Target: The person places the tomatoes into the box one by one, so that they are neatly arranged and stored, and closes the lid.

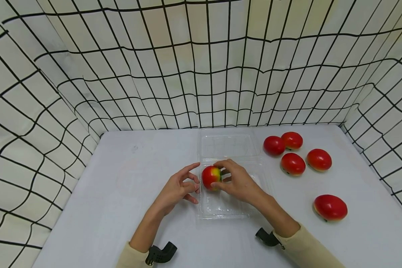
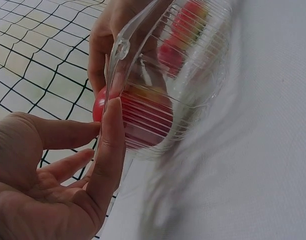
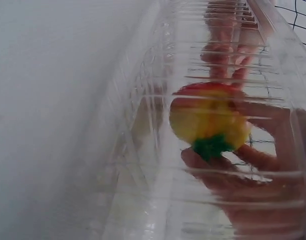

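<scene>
- Your right hand point(image 1: 239, 181) has its fingers clamped on the red-and-yellow fruit point(image 1: 209, 178), within the clear container point(image 1: 223, 208), beside its left wall.
- Your left hand point(image 1: 176, 188), fingers apart, meets that wall.
- Five red fruits point(image 1: 293, 164) lie toward the worktop's point(image 1: 120, 186) right edge.

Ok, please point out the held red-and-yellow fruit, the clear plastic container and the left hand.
Held red-and-yellow fruit point(image 1: 210, 178): head view, middle of its red side.
Clear plastic container point(image 1: 221, 206): head view, bare base, toward the near edge.
Left hand point(image 1: 178, 189): head view, middle of the visible hand.
</scene>
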`<state>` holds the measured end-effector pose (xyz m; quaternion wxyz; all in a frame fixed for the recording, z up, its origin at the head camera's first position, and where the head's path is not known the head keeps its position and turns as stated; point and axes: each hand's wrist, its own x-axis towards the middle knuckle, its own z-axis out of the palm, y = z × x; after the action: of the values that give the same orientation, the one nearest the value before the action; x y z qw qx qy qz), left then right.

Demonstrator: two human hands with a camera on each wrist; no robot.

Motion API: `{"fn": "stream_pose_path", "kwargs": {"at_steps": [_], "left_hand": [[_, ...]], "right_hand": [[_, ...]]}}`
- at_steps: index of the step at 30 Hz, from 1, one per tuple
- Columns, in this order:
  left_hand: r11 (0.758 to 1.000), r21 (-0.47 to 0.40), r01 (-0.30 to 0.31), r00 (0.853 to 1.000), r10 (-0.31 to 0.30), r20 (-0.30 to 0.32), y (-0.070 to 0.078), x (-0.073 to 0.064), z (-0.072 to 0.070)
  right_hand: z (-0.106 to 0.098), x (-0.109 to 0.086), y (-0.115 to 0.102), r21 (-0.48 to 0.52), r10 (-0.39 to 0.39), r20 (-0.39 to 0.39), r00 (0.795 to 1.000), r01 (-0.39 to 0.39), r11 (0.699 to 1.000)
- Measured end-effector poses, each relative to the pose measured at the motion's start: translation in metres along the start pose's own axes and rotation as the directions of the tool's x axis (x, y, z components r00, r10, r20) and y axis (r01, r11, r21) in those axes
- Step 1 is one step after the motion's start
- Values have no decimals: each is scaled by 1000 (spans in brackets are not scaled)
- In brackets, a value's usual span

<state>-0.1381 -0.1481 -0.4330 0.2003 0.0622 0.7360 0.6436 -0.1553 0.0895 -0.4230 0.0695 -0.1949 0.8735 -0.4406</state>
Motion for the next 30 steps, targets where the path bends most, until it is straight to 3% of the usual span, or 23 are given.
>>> {"fn": "stream_pose_path", "kwargs": {"at_steps": [8, 17, 30], "left_hand": [[1000, -6, 3, 1000, -3, -7, 1, 0, 0], [1000, 0, 1, 1000, -1, -2, 0, -1, 0], [1000, 10, 2, 1000, -2, -10, -1, -1, 0]], "right_hand": [[1, -1, -1, -60, 12, -3, 1000, -12, 998], [2, -3, -3, -195, 53, -44, 998, -61, 979], [-2, -4, -1, -240, 30, -96, 995, -52, 969]]}}
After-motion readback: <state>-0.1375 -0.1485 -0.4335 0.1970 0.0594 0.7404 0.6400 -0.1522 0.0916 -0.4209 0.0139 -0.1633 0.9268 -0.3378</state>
